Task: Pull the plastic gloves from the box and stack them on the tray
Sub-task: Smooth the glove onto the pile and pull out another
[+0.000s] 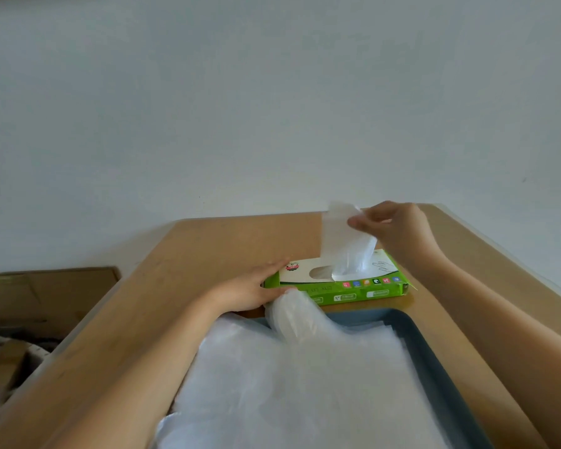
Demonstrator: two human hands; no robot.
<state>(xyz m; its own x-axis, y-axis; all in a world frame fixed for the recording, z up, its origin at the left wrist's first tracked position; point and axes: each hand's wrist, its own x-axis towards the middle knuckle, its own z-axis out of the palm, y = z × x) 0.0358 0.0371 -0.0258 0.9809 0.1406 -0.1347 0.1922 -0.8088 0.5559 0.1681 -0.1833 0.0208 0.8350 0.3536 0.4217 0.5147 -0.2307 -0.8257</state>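
While the glove is half out: it stands upright from the oval slot, top corner pinched, lower part bunched at the opening.
Box: green and white, flat on the table, just beyond the far rim of the tray. It looks like light cardboard, so it would probably lift with the film if nothing held it.
Right hand: thumb and fingertips are closed on the glove's upper corner, above the box. A slow, straight-up pull looks best, so the film slides free without tearing or dragging extra gloves out.
Left hand: fingers are straight and laid along the box's left end, thumb at its front edge, steadying it. It should press down firmly until the glove clears the slot.
Stack: clear gloves lie spread over the tray, with one hump at the far edge touching the box. The new glove should go flat on top, edges matched.
Tray: dark blue-grey; its rim shows on the right and far sides.
Table: tan wood, set against a pale wall.
Cardboard: brown cartons lie lower down at the left, clear of the work.
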